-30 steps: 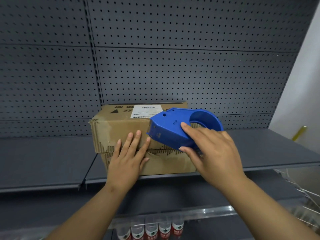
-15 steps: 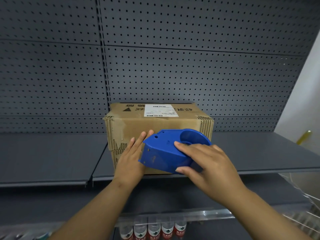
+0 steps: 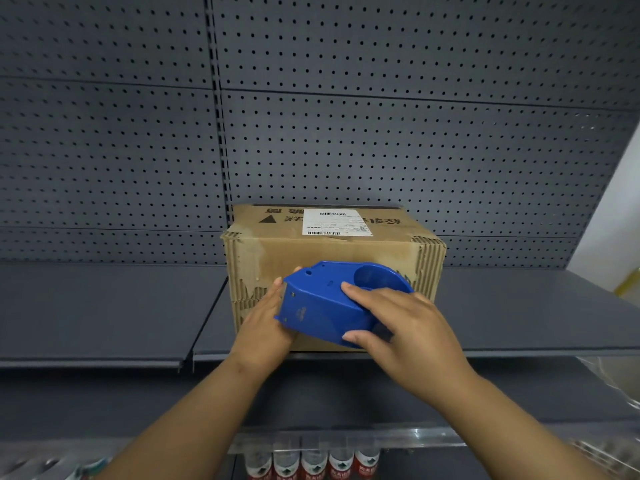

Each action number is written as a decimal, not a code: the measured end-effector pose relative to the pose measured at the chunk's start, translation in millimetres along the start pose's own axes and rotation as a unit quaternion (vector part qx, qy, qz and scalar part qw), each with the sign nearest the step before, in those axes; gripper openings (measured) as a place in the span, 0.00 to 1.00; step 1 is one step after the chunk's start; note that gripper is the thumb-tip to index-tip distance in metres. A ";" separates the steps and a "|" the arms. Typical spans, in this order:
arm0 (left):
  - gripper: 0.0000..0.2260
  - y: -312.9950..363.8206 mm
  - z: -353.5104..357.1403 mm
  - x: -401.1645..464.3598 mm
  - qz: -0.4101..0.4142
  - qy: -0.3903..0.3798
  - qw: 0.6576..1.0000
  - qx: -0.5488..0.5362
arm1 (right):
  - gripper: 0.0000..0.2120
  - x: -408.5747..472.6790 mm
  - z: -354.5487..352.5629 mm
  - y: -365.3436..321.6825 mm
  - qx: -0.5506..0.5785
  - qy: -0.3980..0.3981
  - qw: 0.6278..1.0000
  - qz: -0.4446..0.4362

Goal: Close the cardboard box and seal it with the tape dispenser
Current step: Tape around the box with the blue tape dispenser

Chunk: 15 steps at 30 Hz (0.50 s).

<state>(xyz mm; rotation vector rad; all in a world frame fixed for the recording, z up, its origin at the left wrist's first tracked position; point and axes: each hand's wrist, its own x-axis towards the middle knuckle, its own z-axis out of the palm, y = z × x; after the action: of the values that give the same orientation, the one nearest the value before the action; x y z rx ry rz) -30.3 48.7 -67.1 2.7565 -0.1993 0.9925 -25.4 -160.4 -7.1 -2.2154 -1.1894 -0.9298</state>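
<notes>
While our right hand (image 3: 408, 327) is closing its grip around the stiff, light-looking tape dispenser (image 3: 332, 303), our left hand (image 3: 266, 323) is pressing flat and open at its nine o'clock against the rigid cardboard box (image 3: 332, 251) sitting on the shelf (image 3: 519, 306).

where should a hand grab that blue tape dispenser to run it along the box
Probably the rounded rear shell of the tape dispenser, taken from the right, as the right hand does now. The tapered nose points left toward the left hand on the cardboard box, so gripping the back leaves it free.
</notes>
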 end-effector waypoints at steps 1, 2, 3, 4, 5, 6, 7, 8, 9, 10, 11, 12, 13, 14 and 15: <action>0.19 -0.5 -1.2 0.0 0.000 0.003 1.000 0.014 | 0.24 1.2 1.0 -1.3 -0.002 -0.002 1.000 -0.002; 0.19 1.2 -3.5 0.1 -0.009 -0.008 1.000 0.002 | 0.25 1.9 2.3 -1.8 -0.003 -0.004 1.000 0.000; 0.20 2.5 -4.8 0.8 -0.028 -0.014 0.999 -0.031 | 0.25 2.3 3.4 -1.8 -0.002 -0.005 1.000 0.005; 0.20 4.9 -7.3 1.9 -0.055 -0.027 0.996 -0.067 | 0.25 2.3 4.3 -1.4 0.001 -0.006 1.000 0.011; 0.20 7.0 -10.0 3.1 -0.070 -0.037 0.994 -0.073 | 0.25 2.3 5.0 -1.1 0.004 -0.007 1.000 0.015; 0.20 7.9 -11.6 3.9 -0.083 -0.045 0.994 -0.063 | 0.25 2.2 5.7 -1.0 0.004 -0.006 1.000 0.016; 0.20 8.5 -12.2 4.0 -0.088 -0.057 0.993 -0.049 | 0.25 2.1 6.5 -1.2 0.002 -0.005 1.000 0.015; 0.21 8.8 -12.1 2.9 -0.080 -0.071 0.994 -0.030 | 0.25 2.2 7.3 -1.5 -0.002 -0.004 1.000 0.013; 0.25 7.5 -11.7 1.8 -0.066 -0.064 0.996 -0.024 | 0.25 2.3 8.0 -1.6 -0.004 -0.004 1.000 0.012; 0.28 6.4 -11.3 0.1 -0.054 -0.050 0.997 -0.031 | 0.25 2.6 8.7 -1.6 -0.007 -0.005 1.000 0.010; 0.28 3.4 -10.6 -0.8 -0.057 -0.035 0.996 -0.052 | 0.25 2.9 9.4 -1.3 -0.011 -0.006 1.000 0.007; 0.25 -2.9 -8.2 -3.2 -0.058 -0.025 0.995 -0.072 | 0.25 2.8 10.1 -0.9 -0.015 -0.007 1.000 0.004; 0.23 -9.7 -6.2 -6.7 -0.050 -0.015 0.997 -0.064 | 0.25 2.5 10.8 -0.5 -0.019 -0.006 1.000 0.001; 0.23 -14.8 -6.3 -10.6 -0.027 -0.006 0.999 -0.035 | 0.25 2.0 11.3 -0.1 -0.023 -0.006 1.000 -0.002; 0.24 -21.0 -6.2 -14.8 0.008 -0.001 1.000 -0.007 | 0.24 1.4 11.9 0.1 -0.028 -0.007 1.000 -0.006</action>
<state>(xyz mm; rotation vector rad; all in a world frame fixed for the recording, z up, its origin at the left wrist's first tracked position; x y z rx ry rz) -41.3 71.3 -75.0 2.7479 -0.2293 0.9875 -20.7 -151.9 -14.0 -2.2640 -1.1975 -0.9655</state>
